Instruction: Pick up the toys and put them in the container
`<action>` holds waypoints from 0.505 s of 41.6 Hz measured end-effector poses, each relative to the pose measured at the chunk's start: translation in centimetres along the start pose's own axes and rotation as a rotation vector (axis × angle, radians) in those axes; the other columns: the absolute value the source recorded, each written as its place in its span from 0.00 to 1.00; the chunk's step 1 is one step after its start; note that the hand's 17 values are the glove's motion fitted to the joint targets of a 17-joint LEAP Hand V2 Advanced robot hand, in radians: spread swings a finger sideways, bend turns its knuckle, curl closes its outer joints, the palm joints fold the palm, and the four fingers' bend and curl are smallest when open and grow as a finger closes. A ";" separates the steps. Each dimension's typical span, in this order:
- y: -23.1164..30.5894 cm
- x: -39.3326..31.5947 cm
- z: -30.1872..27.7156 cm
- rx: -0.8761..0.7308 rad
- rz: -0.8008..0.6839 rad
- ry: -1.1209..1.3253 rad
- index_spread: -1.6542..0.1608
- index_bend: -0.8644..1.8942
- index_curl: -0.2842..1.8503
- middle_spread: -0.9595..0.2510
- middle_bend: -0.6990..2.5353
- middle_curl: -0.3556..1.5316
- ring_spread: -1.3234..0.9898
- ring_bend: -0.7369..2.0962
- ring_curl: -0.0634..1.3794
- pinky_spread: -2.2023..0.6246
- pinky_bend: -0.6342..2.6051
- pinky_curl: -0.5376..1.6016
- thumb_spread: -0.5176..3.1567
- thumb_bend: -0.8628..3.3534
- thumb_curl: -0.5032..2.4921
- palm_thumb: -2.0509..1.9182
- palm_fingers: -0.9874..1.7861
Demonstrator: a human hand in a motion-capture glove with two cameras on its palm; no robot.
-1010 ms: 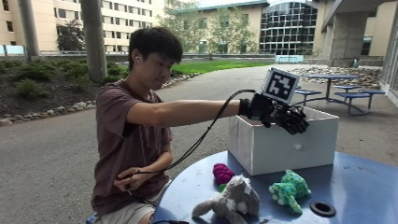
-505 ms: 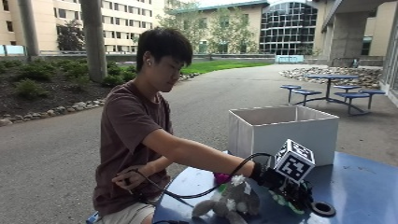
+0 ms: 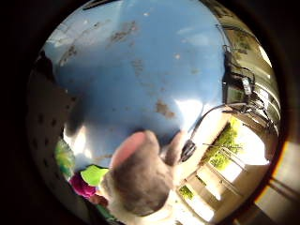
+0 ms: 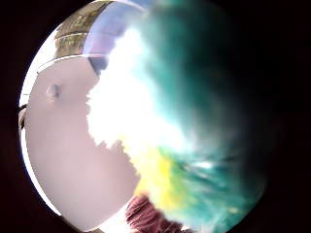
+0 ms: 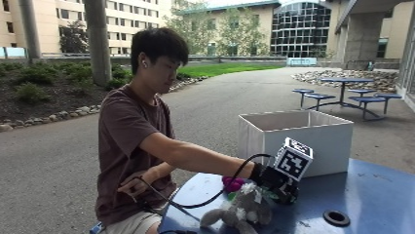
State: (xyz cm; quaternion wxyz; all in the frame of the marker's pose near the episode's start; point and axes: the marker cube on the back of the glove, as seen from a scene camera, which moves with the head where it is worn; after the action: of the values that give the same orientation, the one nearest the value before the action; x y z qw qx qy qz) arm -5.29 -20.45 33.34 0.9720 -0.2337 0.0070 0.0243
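Person [image 5: 139, 141]: short-sleeved maroon-brown t-shirt [image 5: 126, 146], light khaki shorts [image 5: 133, 224], short dark hair. Right hand [image 5: 275, 183] in a black glove with black straps; left hand [image 5: 133, 185] bare.

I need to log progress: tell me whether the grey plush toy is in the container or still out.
Out. The grey plush toy lies on the blue table, in front of the white container.

1. Your counter [image 5: 376, 195] is a round blue top filling the lower right of the outside view, with worn brown marks.
2. A white container [image 5: 295, 141] stands on it, right of centre.
3. A grey plush toy [image 5: 241, 212] lies at bottom centre; a magenta toy [image 5: 232, 184] sits just above it.
4. A black ring [image 5: 336, 217] lies at lower right.
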 end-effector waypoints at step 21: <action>11.1 -1.8 -19.1 0.304 -0.046 -0.060 0.83 0.78 0.48 0.60 0.66 0.64 0.40 0.79 0.52 0.62 0.50 0.50 0.39 0.31 0.45 0.66 0.72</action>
State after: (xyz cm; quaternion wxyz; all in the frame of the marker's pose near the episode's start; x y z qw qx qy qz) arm -7.72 -19.34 11.32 0.9962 -0.0831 -0.0235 0.0078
